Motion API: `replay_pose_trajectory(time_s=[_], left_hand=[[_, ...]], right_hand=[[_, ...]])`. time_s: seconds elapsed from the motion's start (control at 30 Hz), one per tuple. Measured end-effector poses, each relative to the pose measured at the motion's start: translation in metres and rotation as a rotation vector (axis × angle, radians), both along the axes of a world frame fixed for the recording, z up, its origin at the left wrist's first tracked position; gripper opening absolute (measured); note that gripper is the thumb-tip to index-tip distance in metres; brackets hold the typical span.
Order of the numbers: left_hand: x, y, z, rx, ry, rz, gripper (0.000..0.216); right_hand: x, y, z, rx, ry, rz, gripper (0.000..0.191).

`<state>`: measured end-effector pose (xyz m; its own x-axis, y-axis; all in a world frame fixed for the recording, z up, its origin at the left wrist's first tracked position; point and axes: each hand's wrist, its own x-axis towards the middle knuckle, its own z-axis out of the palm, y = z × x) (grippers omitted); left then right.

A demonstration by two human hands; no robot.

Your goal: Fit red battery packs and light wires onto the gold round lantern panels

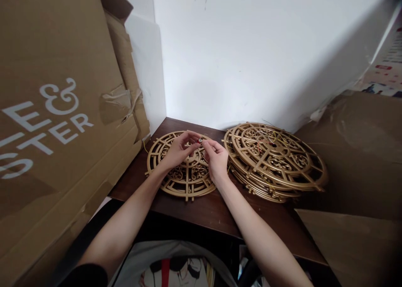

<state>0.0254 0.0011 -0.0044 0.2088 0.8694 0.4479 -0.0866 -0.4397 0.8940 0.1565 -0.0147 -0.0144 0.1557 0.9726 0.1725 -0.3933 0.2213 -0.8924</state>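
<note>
A round gold openwork panel (188, 190) with scroll patterns lies flat on the dark brown table. Above its far half, my left hand (181, 149) pinches a small red-and-silver piece (199, 140), too small to name, between thumb and fingertips. My right hand (216, 156) is close beside it, thumb and forefinger pressed together at the piece's right side. What the right fingertips hold is hidden. The two hands nearly meet and cover part of the panel. To the right stands a stack of similar gold panels (276, 155), with thin yellow and red wires on top.
A large cardboard box (63, 111) with white lettering rises on the left. More cardboard (354, 153) stands on the right, beside the stack. A white wall (238, 60) closes off the back of the brown table (201, 211). A bag with a printed picture (179, 272) is below the front edge.
</note>
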Motion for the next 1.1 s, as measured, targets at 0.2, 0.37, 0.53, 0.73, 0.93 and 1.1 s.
replay_pose_trajectory(time_s=[0.2,0.37,0.53,0.73,0.93,1.1], left_hand=[[-0.0002,0.0,-0.0013,0.001,-0.002,-0.003,0.025],[-0.0009,0.0005,-0.0017,0.024,0.017,-0.003,0.025],[-0.0021,-0.0002,0.0,0.038,0.069,0.0,0.021],[-0.0017,-0.0027,0.0031,0.033,0.082,0.008,0.018],[-0.0032,-0.0052,0.0048,0.003,0.063,0.071,0.018],[-0.0045,-0.0024,0.0019,0.006,0.024,0.133,0.02]], right_hand=[[0.0004,-0.0011,-0.0002,0.011,-0.046,-0.032,0.025],[0.0001,-0.0024,0.0009,0.005,-0.041,-0.024,0.024],[0.0016,-0.003,0.0026,0.025,-0.1,-0.031,0.022],[0.0033,-0.0033,0.0033,0.06,-0.14,-0.031,0.02],[0.0017,-0.0065,0.0077,0.12,-0.148,-0.036,0.017],[0.0018,-0.0079,0.0086,0.127,-0.156,-0.025,0.016]])
